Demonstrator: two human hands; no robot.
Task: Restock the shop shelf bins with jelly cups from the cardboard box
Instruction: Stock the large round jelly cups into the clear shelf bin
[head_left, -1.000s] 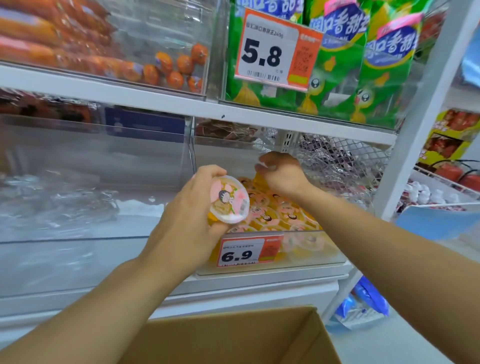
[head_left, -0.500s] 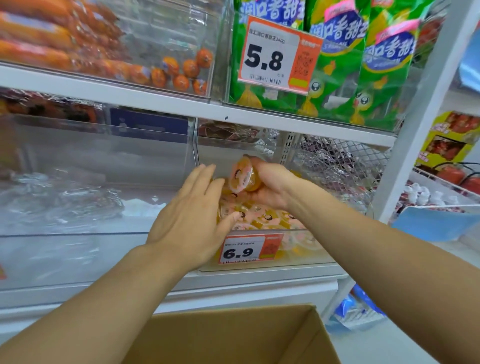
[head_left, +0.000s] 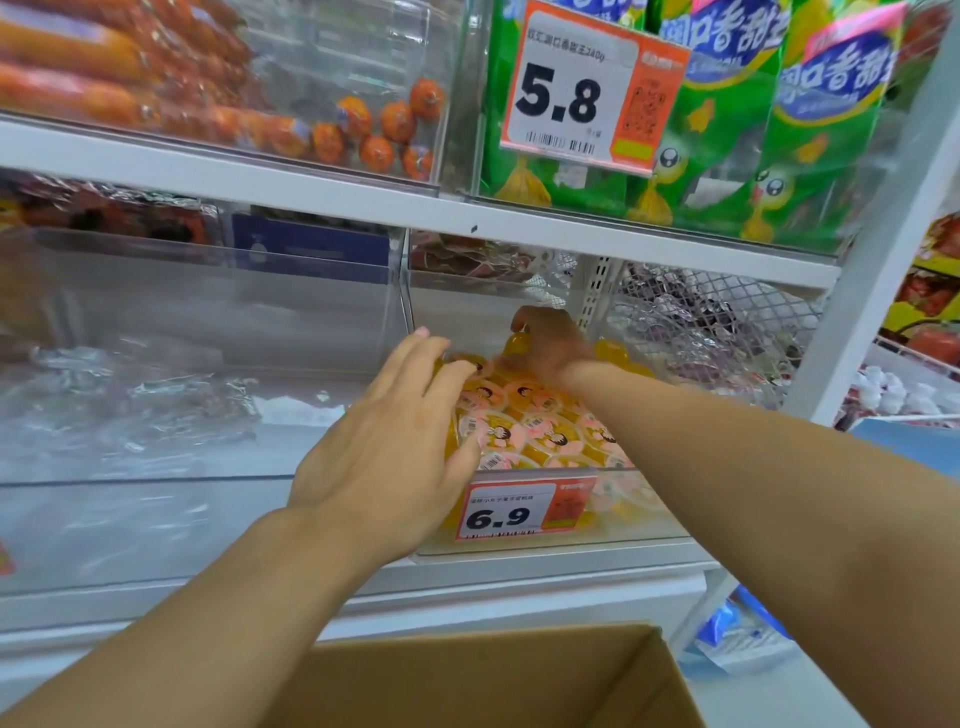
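Observation:
Several yellow jelly cups with pink cartoon lids lie packed in a clear shelf bin that carries a 6.9 price tag. My left hand lies palm down over the bin's left side, its fingers stretched out over the cups and nothing gripped. My right hand reaches deep to the back of the bin, its fingers closed on one yellow jelly cup held above the pile. The open cardboard box sits below the shelf at the bottom edge; its inside is hidden.
Left of the jelly bin is a wide clear bin holding only crumpled plastic film. The shelf above holds orange sausages and green snack packs. Wire mesh backs the bin, and a white upright post stands to the right.
My left hand has let go of the cup it held and now lies flat over the pile. My right hand has picked up a cup and carried it toward the back of the bin.

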